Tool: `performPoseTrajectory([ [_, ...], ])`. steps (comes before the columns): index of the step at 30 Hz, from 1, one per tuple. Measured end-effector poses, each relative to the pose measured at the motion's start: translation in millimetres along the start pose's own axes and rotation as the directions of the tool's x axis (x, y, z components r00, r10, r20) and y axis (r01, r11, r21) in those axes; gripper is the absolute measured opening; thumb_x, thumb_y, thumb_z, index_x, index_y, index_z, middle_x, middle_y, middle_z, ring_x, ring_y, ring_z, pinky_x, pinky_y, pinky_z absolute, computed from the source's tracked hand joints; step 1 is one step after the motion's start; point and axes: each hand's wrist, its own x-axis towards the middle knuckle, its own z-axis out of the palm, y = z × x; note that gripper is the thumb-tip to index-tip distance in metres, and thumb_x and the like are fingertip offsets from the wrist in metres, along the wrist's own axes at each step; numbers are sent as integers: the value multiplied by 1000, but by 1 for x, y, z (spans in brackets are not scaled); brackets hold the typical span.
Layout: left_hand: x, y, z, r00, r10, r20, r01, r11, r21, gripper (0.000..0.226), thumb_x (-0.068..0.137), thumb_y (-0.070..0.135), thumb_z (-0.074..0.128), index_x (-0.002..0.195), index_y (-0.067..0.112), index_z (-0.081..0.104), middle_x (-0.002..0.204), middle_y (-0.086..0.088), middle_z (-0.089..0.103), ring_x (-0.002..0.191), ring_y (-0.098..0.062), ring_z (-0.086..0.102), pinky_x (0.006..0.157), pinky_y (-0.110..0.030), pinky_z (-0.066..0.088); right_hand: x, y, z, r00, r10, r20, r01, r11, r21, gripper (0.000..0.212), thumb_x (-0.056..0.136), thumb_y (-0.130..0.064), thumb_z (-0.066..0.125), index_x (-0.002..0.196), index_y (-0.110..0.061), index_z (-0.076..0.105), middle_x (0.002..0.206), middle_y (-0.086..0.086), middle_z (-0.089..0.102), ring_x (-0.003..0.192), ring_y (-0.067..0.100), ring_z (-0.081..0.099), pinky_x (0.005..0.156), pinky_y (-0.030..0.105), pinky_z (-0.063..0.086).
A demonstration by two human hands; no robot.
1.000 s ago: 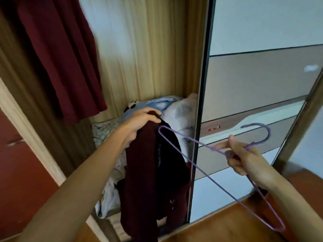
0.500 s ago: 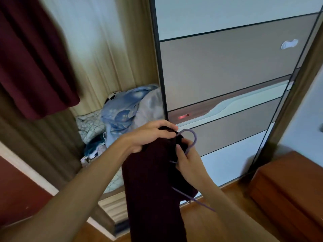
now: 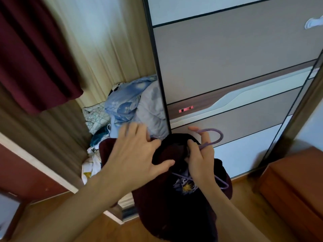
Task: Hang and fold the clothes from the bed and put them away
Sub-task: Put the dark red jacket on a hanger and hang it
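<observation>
the dark red shirt [image 3: 174,215] hangs in the middle, near the person. the purple hanger [image 3: 218,137] is partly inside it, with the hook sticking out at the top. the right hand [image 3: 201,159] pinches the hanger just under the hook. the left hand [image 3: 136,158] lies on the shirt's left side, fingers spread flat. behind it, a pile of clothes [image 3: 131,105] sits in the open wardrobe on the left. the sliding door [image 3: 227,58] is on the right.

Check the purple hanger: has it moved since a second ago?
Yes: down. The hook of the purple hanger was level with the door's white handle strip; now it sits below it, its frame inside the dark garment.
</observation>
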Motion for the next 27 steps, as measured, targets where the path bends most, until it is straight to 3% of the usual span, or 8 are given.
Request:
performPoseTrajectory([
  [2,3,2,-9,999,39,-34,-37,998,47,68,80,85,33,100,31,69,99,-3,55,111,-26,51,102,-49,34,3,-6,2,1000,-18,-5,18,999,30,33,99,-3,44,116,-25,60,87,26,62,76,35,61,65,50,52],
  [8,33,3,-13,996,-38,85,48,992,-118,60,68,92,44,92,39,56,75,14,56,72,-7,56,59,-28,40,16,-22,33,990,-79,-116,67,992,-104,26,83,-19,46,102,-26,63,77,-2,61,73,13,59,68,38,50],
  [11,40,-15,-20,989,5,145,28,974,-225,40,66,85,59,69,49,41,59,16,39,56,0,40,51,-19,25,26,-17,34,999,-45,26,48,989,-141,19,89,-32,52,105,-28,61,73,-4,61,69,13,59,65,36,49],
  [14,40,-43,-6,983,-95,155,125,972,-199,62,60,94,52,68,33,56,57,5,54,58,-5,51,53,-31,41,31,-5,19,980,-7,198,59,964,-260,27,100,-30,52,126,-24,48,84,0,64,74,2,59,71,17,47],
  [18,27,-80,0,959,-237,156,274,918,-289,66,60,92,57,82,31,71,70,8,69,70,-9,62,67,-38,54,-9,54,-20,973,-216,-85,126,797,-591,44,83,-13,67,120,-23,47,101,-7,51,95,4,52,80,11,44],
  [21,18,-92,-2,954,-279,107,299,902,-311,58,58,87,62,75,33,72,60,10,66,65,-5,60,61,-34,51,-46,121,-28,990,134,49,-42,601,-798,30,81,-36,68,102,-29,48,98,-12,48,93,9,50,79,21,49],
  [24,7,-101,-12,951,-295,97,311,902,-300,62,56,87,64,74,28,72,52,6,62,57,-6,58,55,-34,48,-49,170,-20,828,560,31,-263,436,-861,78,71,-64,65,133,-25,39,126,-3,47,117,19,49,96,37,52],
  [27,-9,-116,-27,938,-326,115,346,875,-340,79,49,98,57,78,26,74,56,5,66,56,-5,62,58,-38,53,-29,191,1,793,608,40,-288,431,-855,114,65,-71,70,153,-21,17,150,4,36,136,27,39,109,43,43],
])
